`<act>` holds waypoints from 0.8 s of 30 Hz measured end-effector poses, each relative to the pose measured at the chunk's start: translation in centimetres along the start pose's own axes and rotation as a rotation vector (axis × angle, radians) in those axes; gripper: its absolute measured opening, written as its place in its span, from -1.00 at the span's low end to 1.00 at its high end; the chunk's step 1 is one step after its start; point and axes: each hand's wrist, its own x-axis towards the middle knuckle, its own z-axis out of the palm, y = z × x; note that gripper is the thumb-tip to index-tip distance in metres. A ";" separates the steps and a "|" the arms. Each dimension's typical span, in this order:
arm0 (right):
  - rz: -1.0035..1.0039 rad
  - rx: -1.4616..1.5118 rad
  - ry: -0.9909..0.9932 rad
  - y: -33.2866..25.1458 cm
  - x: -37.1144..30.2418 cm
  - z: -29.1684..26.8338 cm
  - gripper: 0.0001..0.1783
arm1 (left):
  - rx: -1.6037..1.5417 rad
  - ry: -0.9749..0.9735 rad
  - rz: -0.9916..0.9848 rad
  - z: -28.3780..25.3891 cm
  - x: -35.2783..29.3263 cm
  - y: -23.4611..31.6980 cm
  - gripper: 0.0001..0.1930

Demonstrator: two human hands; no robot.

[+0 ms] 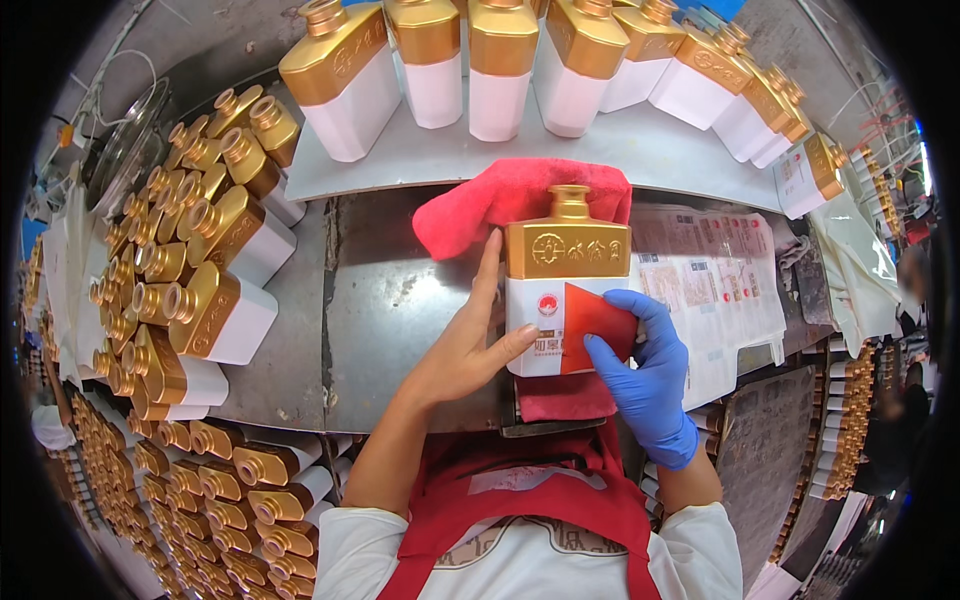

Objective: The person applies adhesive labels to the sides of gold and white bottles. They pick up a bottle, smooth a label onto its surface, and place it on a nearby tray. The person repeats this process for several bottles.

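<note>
Over the pink cloth (500,200), the white-and-gold bottle (566,268) looks stiff, slick and possibly fragile; its narrow sides offer the safest hold. The left hand (458,345) spreads along its left side; the half-curled right hand (652,388) thumbs its red label (585,322).

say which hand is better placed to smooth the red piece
Right, probably: the gloved right hand touches the red piece, while the left hand is at the left edge of the bottle.
</note>
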 end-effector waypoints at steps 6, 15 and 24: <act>0.013 -0.039 0.023 0.3 -0.1 -0.1 -0.56 | 0.013 0.000 -0.005 0.2 0.1 0.2 -0.07; -0.248 -0.226 0.352 -0.6 0.5 -2.9 -0.58 | 0.009 0.149 0.029 1.5 1.0 0.4 -0.15; -0.810 -0.576 -0.136 0.3 3.0 -2.7 -0.72 | 0.084 0.148 0.029 1.2 0.9 -0.5 -0.30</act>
